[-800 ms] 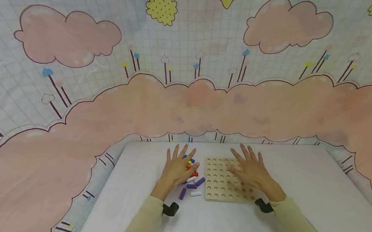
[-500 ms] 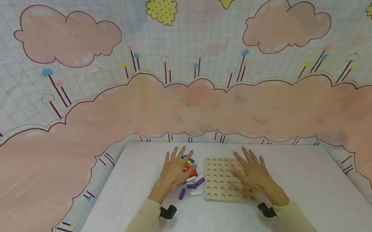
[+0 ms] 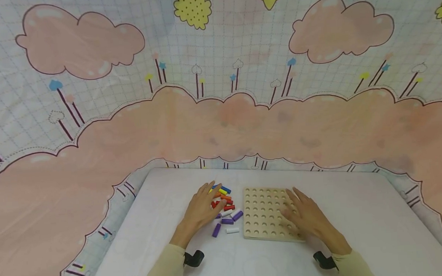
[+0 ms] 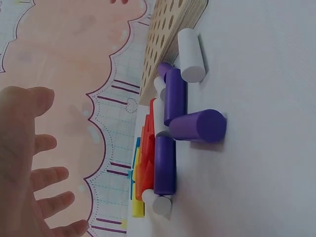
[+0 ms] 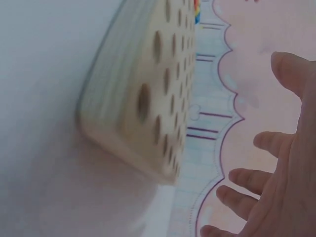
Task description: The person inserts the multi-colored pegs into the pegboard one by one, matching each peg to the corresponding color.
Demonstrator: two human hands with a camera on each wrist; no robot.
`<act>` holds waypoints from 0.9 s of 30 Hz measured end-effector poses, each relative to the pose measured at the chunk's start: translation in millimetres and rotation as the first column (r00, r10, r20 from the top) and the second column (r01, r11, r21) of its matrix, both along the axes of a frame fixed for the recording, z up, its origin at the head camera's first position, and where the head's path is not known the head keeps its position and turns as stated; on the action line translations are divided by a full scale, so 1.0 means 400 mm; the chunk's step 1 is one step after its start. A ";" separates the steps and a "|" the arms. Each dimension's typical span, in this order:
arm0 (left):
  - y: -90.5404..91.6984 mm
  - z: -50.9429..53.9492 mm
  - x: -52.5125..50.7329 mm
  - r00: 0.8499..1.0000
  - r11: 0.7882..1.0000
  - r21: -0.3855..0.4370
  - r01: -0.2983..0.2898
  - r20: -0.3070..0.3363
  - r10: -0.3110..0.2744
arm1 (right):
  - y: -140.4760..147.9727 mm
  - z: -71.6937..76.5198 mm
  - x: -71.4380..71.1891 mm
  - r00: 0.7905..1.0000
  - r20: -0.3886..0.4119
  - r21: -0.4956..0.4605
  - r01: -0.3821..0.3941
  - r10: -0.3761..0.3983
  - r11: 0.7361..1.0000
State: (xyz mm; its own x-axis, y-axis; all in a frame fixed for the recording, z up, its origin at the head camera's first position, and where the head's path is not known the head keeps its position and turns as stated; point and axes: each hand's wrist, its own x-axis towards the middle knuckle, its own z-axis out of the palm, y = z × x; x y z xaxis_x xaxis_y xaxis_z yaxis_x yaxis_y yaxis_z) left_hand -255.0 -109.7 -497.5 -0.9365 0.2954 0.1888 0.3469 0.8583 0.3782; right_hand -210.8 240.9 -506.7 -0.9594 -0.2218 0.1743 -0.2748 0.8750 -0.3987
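Observation:
My left hand [image 3: 200, 207] hovers with spread, relaxed fingers over the left side of a heap of coloured pegs, holding nothing. Among them are a purple peg [image 4: 165, 165], a white peg [image 4: 191, 55], a red peg [image 3: 229, 207], an orange peg [image 3: 226, 197] and a blue peg [image 3: 226, 189]; the hand hides part of the heap. A square wooden pegboard [image 3: 263, 211] with rows of round holes lies right of the pegs. Above its right side is my right hand [image 3: 307, 215], fingers loosely extended and nothing in them. Both wrist views show the hands raised clear of the surface.
A white table [image 3: 346, 206] carries the pegs and board. Behind it hangs a patterned cloth [image 3: 220, 125] with clouds. A dark wrist camera [image 3: 194, 258] sits on the left wrist, another wrist camera [image 3: 324, 260] on the right.
Both hands have drawn back toward the body and moved apart, the left one leftward and the right one rightward. Their fingers are less widely spread. Pegs and board look unmoved.

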 end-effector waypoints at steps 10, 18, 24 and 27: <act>-0.014 -0.020 0.013 0.998 0.998 0.057 -0.028 0.050 0.025 | 0.054 -0.013 0.003 0.988 0.155 -0.051 0.021 -0.013 0.998; -0.030 -0.012 0.022 0.993 0.994 0.094 -0.055 0.105 0.045 | 0.110 -0.033 -0.014 0.954 0.298 -0.155 0.050 -0.001 0.987; -0.040 -0.007 0.025 0.989 0.990 0.121 -0.072 0.139 0.055 | 0.143 -0.047 -0.028 0.955 0.295 -0.201 0.017 0.044 0.979; -0.046 -0.011 0.024 0.987 0.990 0.114 -0.079 0.145 0.062 | 0.153 -0.052 -0.032 0.957 0.285 -0.205 0.001 0.059 0.979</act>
